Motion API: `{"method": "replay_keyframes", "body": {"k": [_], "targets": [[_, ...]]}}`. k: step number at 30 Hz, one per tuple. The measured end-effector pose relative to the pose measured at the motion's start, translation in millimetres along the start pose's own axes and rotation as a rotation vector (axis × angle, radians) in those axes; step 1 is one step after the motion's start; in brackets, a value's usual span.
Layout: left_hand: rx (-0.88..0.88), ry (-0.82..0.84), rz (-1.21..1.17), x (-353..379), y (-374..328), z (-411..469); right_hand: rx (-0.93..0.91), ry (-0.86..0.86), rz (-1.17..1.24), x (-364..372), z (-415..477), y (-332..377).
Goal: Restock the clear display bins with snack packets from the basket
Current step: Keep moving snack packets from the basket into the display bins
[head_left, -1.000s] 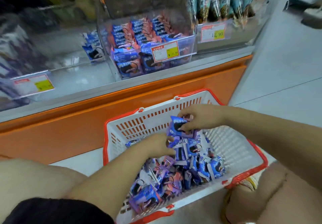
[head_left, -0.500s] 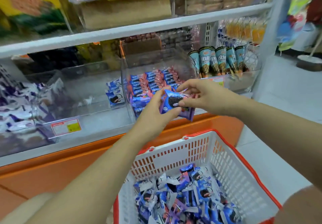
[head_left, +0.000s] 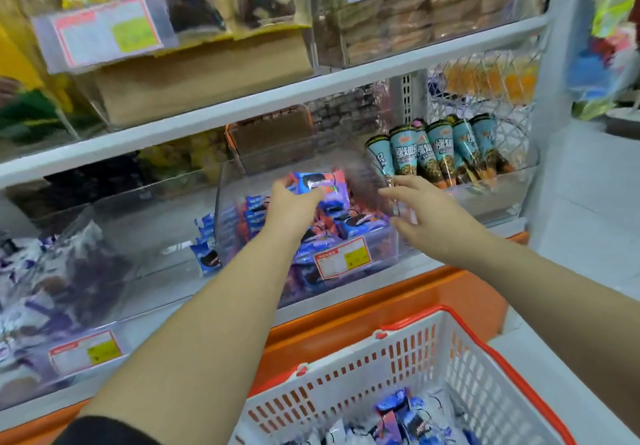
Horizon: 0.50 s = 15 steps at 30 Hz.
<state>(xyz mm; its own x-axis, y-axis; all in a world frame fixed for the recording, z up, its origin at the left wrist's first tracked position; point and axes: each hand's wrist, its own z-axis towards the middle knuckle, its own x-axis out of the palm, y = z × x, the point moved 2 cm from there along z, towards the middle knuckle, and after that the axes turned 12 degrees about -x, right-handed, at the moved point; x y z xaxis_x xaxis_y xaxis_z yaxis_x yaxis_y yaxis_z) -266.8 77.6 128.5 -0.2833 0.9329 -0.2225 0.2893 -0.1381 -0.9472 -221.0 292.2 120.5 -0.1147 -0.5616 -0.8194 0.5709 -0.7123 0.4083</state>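
Note:
My left hand [head_left: 294,204] grips a few blue-and-purple cookie snack packets [head_left: 320,185] over the open top of the middle clear display bin [head_left: 394,247]. The bin holds several blue and red packets of the same kind [head_left: 349,223]. My right hand [head_left: 420,207] hangs open just right of the packets, fingers spread and holding nothing, in front of the bin's right wall. Below, the white basket with a red rim [head_left: 398,351] holds several more packets [head_left: 398,417].
A price tag [head_left: 343,257] sits on the bin's front. Left is another clear bin [head_left: 114,237] with few packets. Right is a bin of cone snacks [head_left: 436,150]. A white shelf [head_left: 277,105] runs overhead, and an orange base [head_left: 398,299] runs below.
Both hands rose from the basket with packets to the shelf. Now the left hand alone holds them over the middle bin; the right hand has let go and moved right.

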Motion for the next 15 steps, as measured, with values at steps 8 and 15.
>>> {"method": "replay_keyframes", "body": {"k": [8,15], "targets": [[-0.018,-0.002,0.302,49,-3,40,0.019,-0.050,0.057,6,14,-11],[0.082,0.087,0.879,53,-4,41,0.023,-0.051,0.091,8,15,-14]]}}
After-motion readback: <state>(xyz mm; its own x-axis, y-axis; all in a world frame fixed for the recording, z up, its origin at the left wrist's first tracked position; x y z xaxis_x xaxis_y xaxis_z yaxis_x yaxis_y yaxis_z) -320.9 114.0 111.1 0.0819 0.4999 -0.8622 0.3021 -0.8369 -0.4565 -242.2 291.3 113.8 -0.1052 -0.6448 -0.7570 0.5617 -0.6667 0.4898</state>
